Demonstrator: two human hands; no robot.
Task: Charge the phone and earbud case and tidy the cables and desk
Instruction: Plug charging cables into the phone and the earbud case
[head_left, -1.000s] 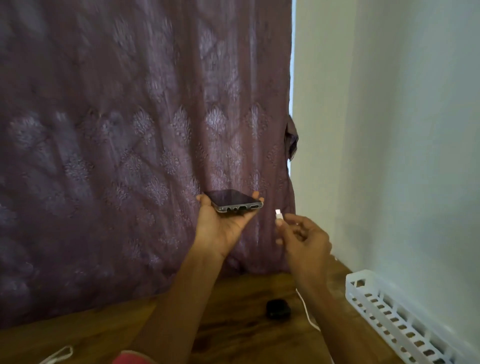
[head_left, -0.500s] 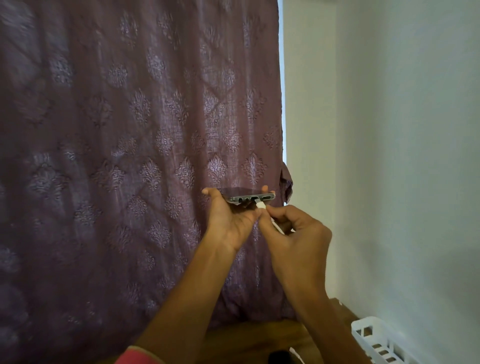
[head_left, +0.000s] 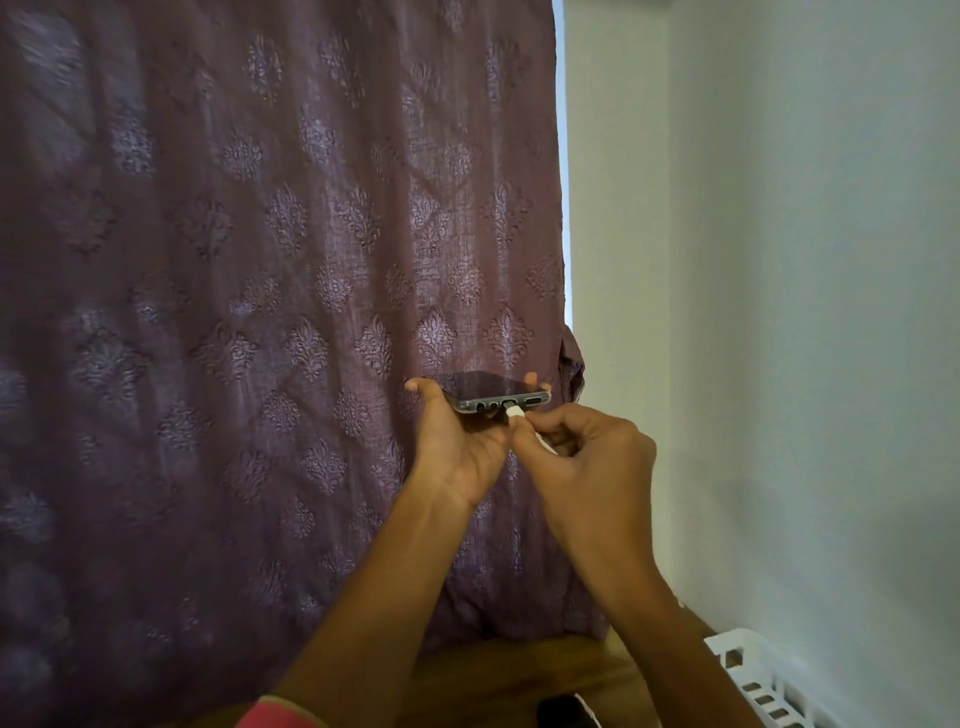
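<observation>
The left hand (head_left: 457, 441) is raised palm up in front of the purple curtain (head_left: 260, 312), cradling the phone (head_left: 493, 392) flat, thumb on its left edge, fingertips curled over the far right edge. The right hand (head_left: 582, 457), just right of it, pinches the white cable plug (head_left: 515, 412) between thumb and forefinger, its tip touching the phone's near-edge port. A white basket (head_left: 769, 680) sits on the wooden desk (head_left: 519, 675) at lower right.

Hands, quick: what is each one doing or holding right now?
Left hand: closed around the phone, holding it flat from below.
Right hand: pinching the white plug at the phone's bottom edge; whether it is fully in cannot be told.
</observation>
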